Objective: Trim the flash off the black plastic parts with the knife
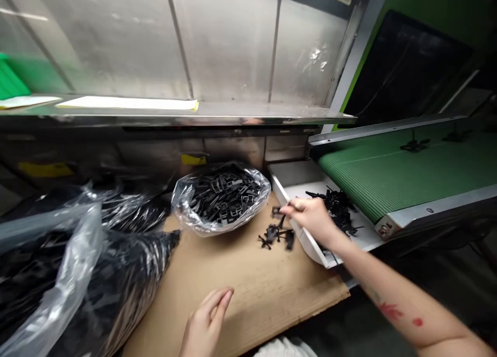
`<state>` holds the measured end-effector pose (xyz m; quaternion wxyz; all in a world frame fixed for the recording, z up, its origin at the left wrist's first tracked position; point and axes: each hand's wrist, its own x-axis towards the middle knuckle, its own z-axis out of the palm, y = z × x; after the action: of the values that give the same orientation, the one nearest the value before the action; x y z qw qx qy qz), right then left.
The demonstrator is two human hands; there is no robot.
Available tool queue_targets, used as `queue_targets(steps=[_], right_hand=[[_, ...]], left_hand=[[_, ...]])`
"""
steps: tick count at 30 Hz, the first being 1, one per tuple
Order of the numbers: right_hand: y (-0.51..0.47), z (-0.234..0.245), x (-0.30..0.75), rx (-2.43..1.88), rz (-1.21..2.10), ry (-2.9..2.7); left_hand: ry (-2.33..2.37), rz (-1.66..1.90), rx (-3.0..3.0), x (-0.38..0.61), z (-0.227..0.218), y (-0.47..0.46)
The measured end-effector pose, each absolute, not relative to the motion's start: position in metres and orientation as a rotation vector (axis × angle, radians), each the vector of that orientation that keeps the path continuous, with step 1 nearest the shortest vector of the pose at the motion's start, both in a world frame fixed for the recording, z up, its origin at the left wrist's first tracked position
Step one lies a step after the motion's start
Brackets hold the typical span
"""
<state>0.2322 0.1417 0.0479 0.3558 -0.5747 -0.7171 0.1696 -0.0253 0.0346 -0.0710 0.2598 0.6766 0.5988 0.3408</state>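
Observation:
My right hand [310, 218] reaches over the near wall of a white tray [316, 252]. Its fingers pinch the stem of a branched black plastic sprue [274, 234], whose small parts hang just above or rest on the cardboard; which of the two, I cannot tell. Several more black sprues [337, 209] are heaped inside the tray. Low over the cardboard, my left hand [207, 315] has its thumb and fingers pressed together; anything between them is hidden. Beyond it stands a clear plastic bag [215, 231], its mouth spread, full of small black plastic parts [229, 194].
Brown cardboard [217, 266] covers the work surface. Large bags of black parts [116, 274] crowd the left side. A green conveyor belt [407, 170] ends above the tray, with a black sprue [415, 144] lying on it. A metal shelf [240, 111] crosses behind, holding paper sheets [128, 103].

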Motion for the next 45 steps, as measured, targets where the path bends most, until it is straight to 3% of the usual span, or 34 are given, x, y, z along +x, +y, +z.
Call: queue_targets(steps=[7,13,19,25,32,41,45], right_hand=[[0.093,-0.086,0.127,-1.478,0.706,-2.159],[0.067,-0.117,0.112,-1.490,0.958,-2.135],[0.090,-0.132,0.140,-1.700,1.178,-1.654],[0.111,-0.121,0.171,-1.724,1.313,-1.238],[0.130,-0.085,0.211,-1.651,1.125,-1.079],[0.022,-0.025,0.204,-1.490,1.145,-1.453],[-0.001,0.003,0.189,-1.325,0.765,-1.861]], left_hand=[[1.832,0.903,1.869,-0.039,-0.108,0.026],[1.776,0.754,2.061,-0.027,-0.154,0.024],[1.735,0.714,2.130,-0.021,-0.160,0.026],[1.701,0.723,2.134,-0.008,-0.147,0.031],[1.593,0.823,1.956,0.011,-0.118,0.043],[1.331,1.064,1.578,0.012,-0.038,0.026],[1.279,1.119,1.597,0.013,-0.011,0.018]])
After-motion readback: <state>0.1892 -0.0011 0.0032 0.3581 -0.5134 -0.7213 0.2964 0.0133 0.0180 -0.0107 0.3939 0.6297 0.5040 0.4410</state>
